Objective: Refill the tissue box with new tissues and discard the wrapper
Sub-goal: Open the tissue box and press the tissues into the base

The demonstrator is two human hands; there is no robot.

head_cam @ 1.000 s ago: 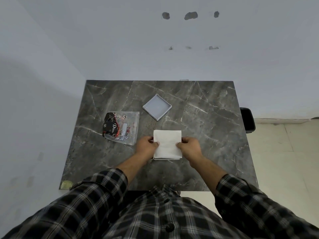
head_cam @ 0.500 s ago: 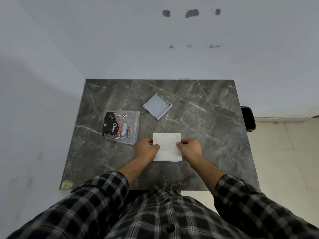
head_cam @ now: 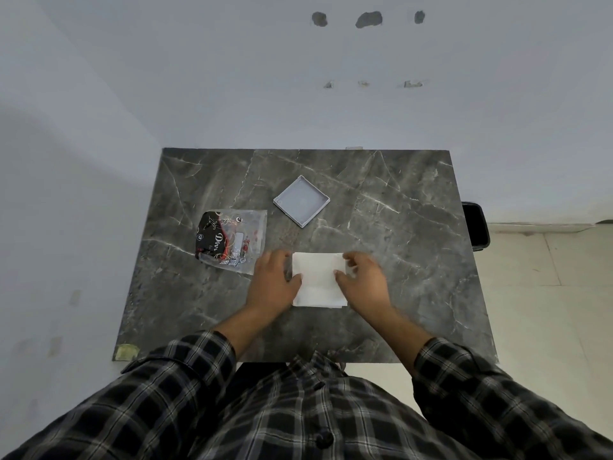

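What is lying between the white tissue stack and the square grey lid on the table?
Nothing. In the head view, only bare dark marble table shows between the white tissue stack and the square grey plastic lid.

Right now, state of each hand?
Left hand: thumb on the left edge of the white folded tissue stack; whether it grips cannot be told.
Right hand: fingers loosely curled at the stack's right edge; grip cannot be told.
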